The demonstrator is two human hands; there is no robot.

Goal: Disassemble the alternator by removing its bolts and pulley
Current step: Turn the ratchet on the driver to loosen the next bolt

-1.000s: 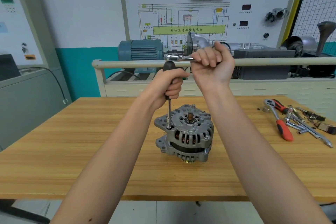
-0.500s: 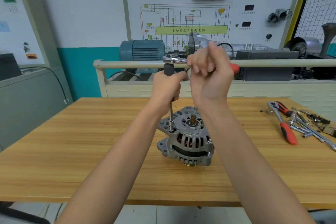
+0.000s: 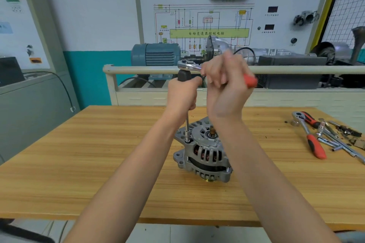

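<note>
Holding the black driver handle (image 3: 183,77) tight in my left hand (image 3: 182,94), my right hand (image 3: 225,85) wrapped around the red-handled ratchet (image 3: 190,65) on top, socket down on a bolt, alternator (image 3: 203,152) standing on the wooden table (image 3: 79,163), mid-table.

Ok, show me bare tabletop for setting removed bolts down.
Bare wood lies left of the alternator out to the table edge, and between the alternator and the spare ratchet. The far right is crowded with loose tools.
</note>
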